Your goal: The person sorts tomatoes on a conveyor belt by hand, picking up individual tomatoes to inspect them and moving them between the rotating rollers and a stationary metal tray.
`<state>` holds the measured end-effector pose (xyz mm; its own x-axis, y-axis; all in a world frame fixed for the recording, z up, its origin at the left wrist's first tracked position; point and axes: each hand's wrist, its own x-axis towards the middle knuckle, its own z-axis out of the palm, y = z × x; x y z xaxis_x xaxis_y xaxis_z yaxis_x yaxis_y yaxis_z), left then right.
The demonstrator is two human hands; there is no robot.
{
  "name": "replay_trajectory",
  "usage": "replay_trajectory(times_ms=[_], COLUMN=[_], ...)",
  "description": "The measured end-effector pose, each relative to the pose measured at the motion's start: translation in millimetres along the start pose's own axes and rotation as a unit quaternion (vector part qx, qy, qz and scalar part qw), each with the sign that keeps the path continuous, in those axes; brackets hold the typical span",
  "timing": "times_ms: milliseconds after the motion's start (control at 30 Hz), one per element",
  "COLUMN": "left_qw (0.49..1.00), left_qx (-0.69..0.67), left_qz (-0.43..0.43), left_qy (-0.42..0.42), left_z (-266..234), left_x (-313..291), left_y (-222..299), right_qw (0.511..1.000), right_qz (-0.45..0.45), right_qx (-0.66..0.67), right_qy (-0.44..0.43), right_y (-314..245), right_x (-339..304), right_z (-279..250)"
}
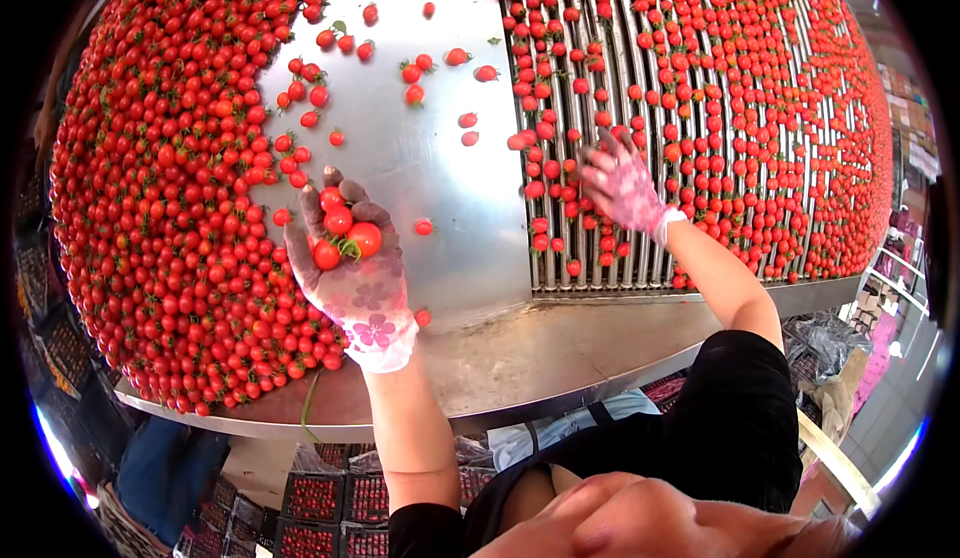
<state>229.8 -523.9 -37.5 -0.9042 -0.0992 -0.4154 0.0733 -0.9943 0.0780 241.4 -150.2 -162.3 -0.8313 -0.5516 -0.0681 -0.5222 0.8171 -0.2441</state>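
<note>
My left hand [345, 248] cups 4 cherry tomatoes [343, 233] palm-up so they don't roll; right hand [622, 190] is spread flat over the rollers [640, 108].

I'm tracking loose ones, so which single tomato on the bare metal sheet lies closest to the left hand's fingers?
The lone tomato just right of the left hand, alone on the sheet; the other strays lie farther up.

Produce packing plant, steel sorting worktop [430, 168] heaped with cherry tomatoes [150, 208], roller grading conveyor [700, 108], filled crates [315, 498] stacked below
</note>
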Motion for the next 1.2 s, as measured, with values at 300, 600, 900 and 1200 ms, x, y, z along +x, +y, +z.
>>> replay_trajectory(times_ms=[300,600,900,1200], left_qw=[0.998,0.982,0.944,0.966], left_qx=[0.049,0.113,0.276,0.097], left_qz=[-0.019,-0.148,-0.174,-0.225], left_qy=[-0.030,-0.010,0.039,-0.082], left_z=[-7.1,-6.4,7.9,-2.0], left_x=[1.1,7.0,-9.3,-0.8], left_y=[1.1,-22.7,-44.2,-34.0], right_qw=[0.991,0.923,0.911,0.938], right_qz=[0.077,0.262,-0.151,0.026], right_qx=[-0.095,0.282,0.353,0.307], right_qy=[-0.058,0.026,0.149,0.160], right_y=[27.7,74.3,-122.2,-62.9], right_x=[187.7,171.7,155.3,95.3], right_z=[32.6,1.4,-128.4,-38.8])
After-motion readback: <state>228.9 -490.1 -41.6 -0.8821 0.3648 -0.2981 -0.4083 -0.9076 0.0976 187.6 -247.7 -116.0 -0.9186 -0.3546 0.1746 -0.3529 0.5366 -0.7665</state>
